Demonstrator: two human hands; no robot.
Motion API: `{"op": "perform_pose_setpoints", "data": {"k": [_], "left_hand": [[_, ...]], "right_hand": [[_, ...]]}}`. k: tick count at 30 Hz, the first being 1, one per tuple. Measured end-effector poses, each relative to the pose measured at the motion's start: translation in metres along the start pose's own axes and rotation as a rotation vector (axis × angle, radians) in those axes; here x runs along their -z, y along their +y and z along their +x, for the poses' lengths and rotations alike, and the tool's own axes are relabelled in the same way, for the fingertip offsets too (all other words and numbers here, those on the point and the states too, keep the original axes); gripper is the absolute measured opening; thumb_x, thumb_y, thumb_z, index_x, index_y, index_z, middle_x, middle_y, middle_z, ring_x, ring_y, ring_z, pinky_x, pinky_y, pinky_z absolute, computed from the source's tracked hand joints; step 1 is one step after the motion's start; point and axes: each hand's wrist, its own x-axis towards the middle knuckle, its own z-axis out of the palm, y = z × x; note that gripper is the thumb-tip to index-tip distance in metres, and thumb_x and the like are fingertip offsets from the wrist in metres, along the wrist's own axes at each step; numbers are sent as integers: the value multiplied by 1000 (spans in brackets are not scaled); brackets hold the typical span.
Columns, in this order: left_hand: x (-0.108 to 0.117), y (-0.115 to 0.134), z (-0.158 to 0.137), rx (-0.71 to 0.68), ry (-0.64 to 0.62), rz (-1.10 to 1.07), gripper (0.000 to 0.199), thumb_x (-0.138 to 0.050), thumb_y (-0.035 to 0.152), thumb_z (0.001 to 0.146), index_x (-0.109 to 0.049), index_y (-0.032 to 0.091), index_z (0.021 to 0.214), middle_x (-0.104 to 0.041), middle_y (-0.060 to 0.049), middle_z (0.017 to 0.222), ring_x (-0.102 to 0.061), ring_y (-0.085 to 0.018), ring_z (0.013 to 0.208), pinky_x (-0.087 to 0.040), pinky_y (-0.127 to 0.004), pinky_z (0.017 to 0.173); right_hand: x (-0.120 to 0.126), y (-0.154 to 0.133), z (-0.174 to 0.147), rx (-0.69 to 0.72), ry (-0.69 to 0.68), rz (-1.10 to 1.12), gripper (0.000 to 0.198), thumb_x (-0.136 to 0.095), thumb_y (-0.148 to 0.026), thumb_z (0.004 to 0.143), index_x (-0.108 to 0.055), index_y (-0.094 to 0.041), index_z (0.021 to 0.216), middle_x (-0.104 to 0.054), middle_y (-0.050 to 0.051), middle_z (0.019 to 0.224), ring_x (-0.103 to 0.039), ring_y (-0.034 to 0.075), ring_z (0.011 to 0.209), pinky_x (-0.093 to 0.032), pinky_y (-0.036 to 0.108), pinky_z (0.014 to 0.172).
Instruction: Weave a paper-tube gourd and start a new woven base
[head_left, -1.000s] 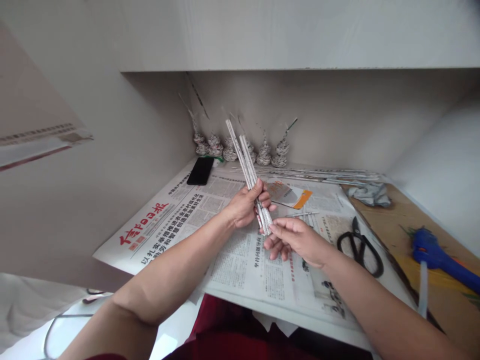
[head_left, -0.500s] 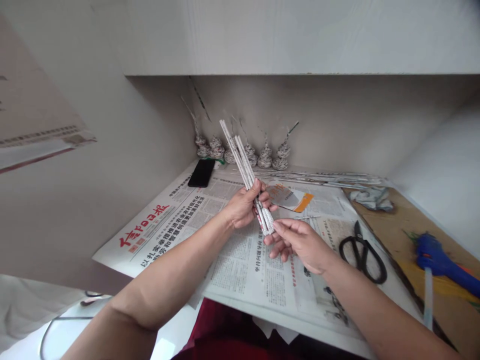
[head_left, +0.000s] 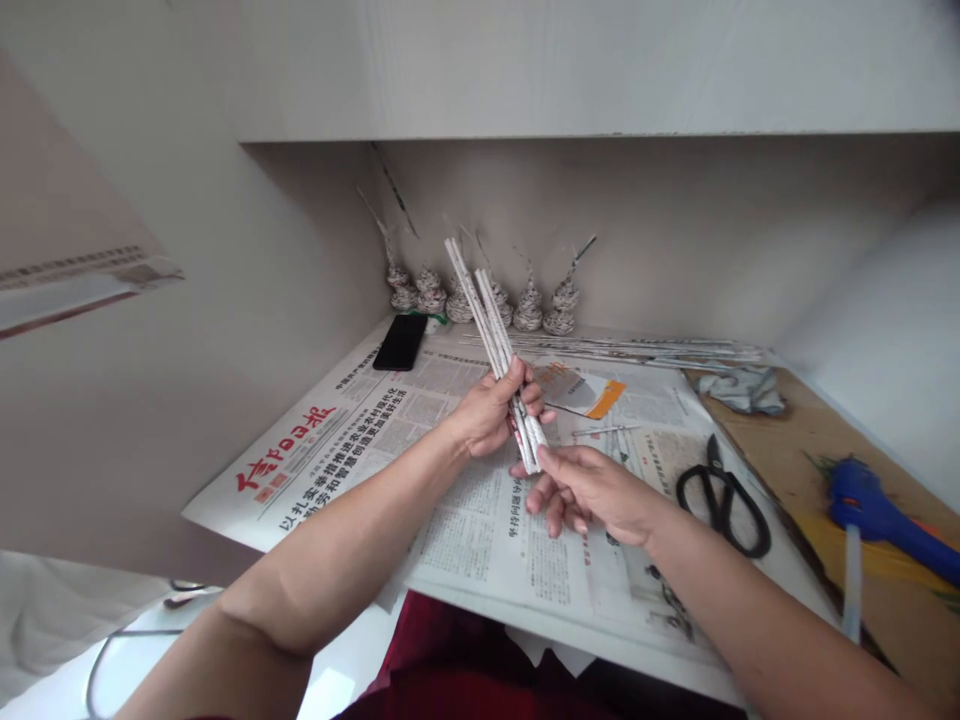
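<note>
A small bundle of rolled newspaper sticks [head_left: 489, 325] slants up and away over the table. My left hand [head_left: 499, 405] is closed round its lower part, thumb on top. At the near ends of the sticks, the thumb and forefinger of my right hand [head_left: 585, 490] pinch the bundle, while its other fingers curl loosely below. Beneath both hands lies a spread newspaper [head_left: 465, 540]. Black-handled scissors [head_left: 724, 500] rest to the right of my right hand. A grey and orange card [head_left: 581, 392] lies just beyond my left hand.
Several coiled-paper gourd shapes [head_left: 528, 305] line the back wall beneath an overhanging cabinet [head_left: 570, 70]. More long paper sticks [head_left: 637, 352] lie before them. A black phone [head_left: 401, 342] sits back left. On cardboard [head_left: 750, 430] at right are a crumpled cloth [head_left: 742, 390] and a blue glue gun [head_left: 862, 500].
My right hand has shifted slightly left and down at the stick ends, its forefinger now reaching behind them. My left hand keeps its hold. The whole view has tilted slightly.
</note>
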Motion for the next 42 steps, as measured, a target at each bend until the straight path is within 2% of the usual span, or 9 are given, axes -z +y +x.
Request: {"op": "perform_pose_setpoints", "data": {"k": [3,11,16,20,22,26,35,38,42], "left_hand": [[-1,-3,-2,27,-31,18,36,-66,48,79,-49,17,80,-40,7,59,-45,-6,52,-58,-28,67],[1,-2,-2,24,-50,37,34,-66,47,79,-50,17,79,-40,7,59,-45,-6,53,-58,-27,66],[0,-2,-1,16,-23,36,35,-66,48,80,-49,17,79,-38,8,58,-42,-6,51,-57,-25,63],[0,-2,-1,5,-22,52,35,-66,48,80,-49,17,79,-37,8,58,-42,-6,51,-56,-25,64],[-1,-3,-1,-9,-30,64,35,-66,48,80,-49,17,78,-38,7,58,-43,-6,51,-56,-25,65],[-3,-5,-2,-19,-39,91,35,-66,48,80,-50,17,79,-43,7,58,-46,-7,52,-57,-27,66],[-2,-9,-1,-26,-1,76,37,-68,49,77,-50,17,83,-44,7,58,-48,-7,52,-56,-28,68],[-1,-12,-2,-54,6,159,39,-73,48,74,-52,18,88,-47,7,60,-52,-9,56,-54,-28,67],[1,-10,-4,-93,34,536,34,-69,46,77,-55,16,80,-54,3,64,-52,-8,57,-45,-21,56]], "right_hand": [[-1,2,0,-42,-45,11,43,-57,-52,88,-65,-11,99,-70,8,74,-66,12,50,-31,14,33],[-5,9,6,-39,15,78,32,-63,-42,87,-67,-11,96,-71,7,75,-69,12,56,-37,14,37],[-8,11,7,11,52,76,31,-62,-43,87,-66,-12,88,-70,6,70,-68,13,54,-38,15,36],[-9,8,4,-9,18,107,41,-57,-52,89,-66,-13,97,-71,8,77,-70,14,58,-42,16,39],[-9,6,4,-5,17,107,40,-60,-51,87,-66,-13,99,-71,7,78,-69,13,58,-41,15,39],[-8,8,5,-4,52,66,29,-72,-38,80,-67,-12,90,-71,6,75,-66,10,53,-34,13,35],[-11,10,8,58,193,-53,19,-66,-31,85,-64,-12,79,-68,3,64,-61,7,43,-27,14,31],[-12,11,10,62,223,-95,19,-63,-30,87,-63,-13,80,-68,2,65,-61,7,41,-28,14,31],[-10,10,9,54,192,-89,18,-62,-30,88,-64,-13,85,-69,3,69,-63,9,45,-32,15,33]]}}
